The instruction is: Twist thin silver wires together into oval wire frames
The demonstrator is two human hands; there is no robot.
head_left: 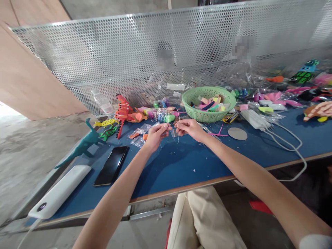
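Beige cloth trousers (pixel 204 221) show lowest in the view, below the wooden-edged blue counter (pixel 166 169), while bare forearms reach in from both sides. On the counter's near left end lies a long white power bank (pixel 61 190) with a small dark display and a cable at its near end. Beside it rests a black, glossy-screened smartphone (pixel 111 166).

Farther in, the left hand (pixel 156 136) and the right hand (pixel 191 129) face each other over the counter, a narrow gap between them. Each has thumb and forefinger pinched together, apparently on a thin pale looped strand (pixel 178 115). That strand lies between the two hands, curving above the fingertips and hanging below them; it is too fine to tell exactly where each pinch falls.

Right of the right hand lie narrow pink strips (pixel 220 134) and a flat grey oval disc (pixel 237 134). Left of the left hand, a teal long-necked dinosaur figure (pixel 86 145) stands near a spiky red-orange figure (pixel 123 112). Beyond the hands sits a light green plastic basket (pixel 190 110) holding mixed coloured pieces. Behind everything rises a perforated metal panel (pixel 116 52).
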